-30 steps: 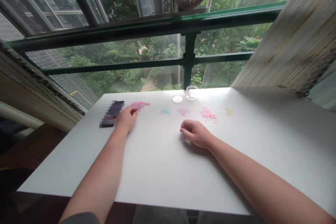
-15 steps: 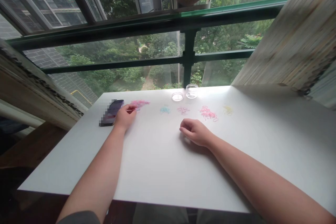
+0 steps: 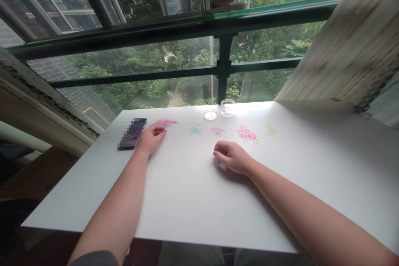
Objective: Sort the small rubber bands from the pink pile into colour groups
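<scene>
My left hand [image 3: 151, 139] is at the near edge of a mixed pink and purple pile of small rubber bands [image 3: 166, 122]. Its thumb and fingertips are pressed together; whatever lies between them is too small to make out. Resting on the white table, my right hand [image 3: 231, 156] is loosely curled, with no object showing in it. Beyond it lie separate little piles: blue rubber bands [image 3: 196, 130], pale purple ones [image 3: 217, 131], pink ones [image 3: 247, 134] and yellow ones [image 3: 271, 130].
A phone [image 3: 133, 134] lies just left of my left hand. Behind the piles stand a clear round container [image 3: 227, 108] and a shallow clear lid [image 3: 210, 115]. Green railings [image 3: 225, 56] and a window border the far table edge [image 3: 187, 108]; a curtain [image 3: 330, 45] hangs at right.
The fingers of my left hand have shifted slightly right and closed together beside the mixed pile. My right hand has stayed in place.
</scene>
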The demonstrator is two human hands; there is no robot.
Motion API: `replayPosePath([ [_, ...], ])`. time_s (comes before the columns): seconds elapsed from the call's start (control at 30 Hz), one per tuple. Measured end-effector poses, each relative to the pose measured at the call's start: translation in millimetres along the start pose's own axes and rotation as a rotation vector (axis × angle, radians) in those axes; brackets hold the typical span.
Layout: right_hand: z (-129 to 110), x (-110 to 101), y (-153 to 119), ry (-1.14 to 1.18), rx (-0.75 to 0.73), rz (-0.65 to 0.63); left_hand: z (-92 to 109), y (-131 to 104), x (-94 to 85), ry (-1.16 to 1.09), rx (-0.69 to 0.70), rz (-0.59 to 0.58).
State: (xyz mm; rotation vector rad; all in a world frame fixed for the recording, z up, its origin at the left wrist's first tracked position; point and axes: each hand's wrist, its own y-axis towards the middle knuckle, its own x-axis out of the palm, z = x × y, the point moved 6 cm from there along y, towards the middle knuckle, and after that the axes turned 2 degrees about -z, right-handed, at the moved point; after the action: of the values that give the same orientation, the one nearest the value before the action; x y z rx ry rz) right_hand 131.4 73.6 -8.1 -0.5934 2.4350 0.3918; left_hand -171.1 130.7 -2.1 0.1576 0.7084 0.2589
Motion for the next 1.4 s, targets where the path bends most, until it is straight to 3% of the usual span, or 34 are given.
replayPosePath([
  [0.5,-0.9,0.5,-0.4,-0.009,-0.001,0.0,3.5,1.0,2.7,0.019,0.035,0.007],
  [0.87,-1.9,-0.1,-0.5,-0.011,0.002,-0.005,-9.2,7.5,-21.3,0.048,-0.03,0.261],
  [1.07,-2.3,-0.2,-0.5,-0.008,0.012,-0.007,-13.3,7.9,-19.1,-0.117,-0.035,0.312],
  [1.27,-1.8,-0.2,0.0,-0.004,-0.002,-0.003,2.3,1.7,-11.4,-0.169,0.043,0.306],
  [1.4,-0.8,-0.7,1.1,0.007,-0.008,0.013,25.5,-6.3,8.0,-0.26,0.11,0.192],
])
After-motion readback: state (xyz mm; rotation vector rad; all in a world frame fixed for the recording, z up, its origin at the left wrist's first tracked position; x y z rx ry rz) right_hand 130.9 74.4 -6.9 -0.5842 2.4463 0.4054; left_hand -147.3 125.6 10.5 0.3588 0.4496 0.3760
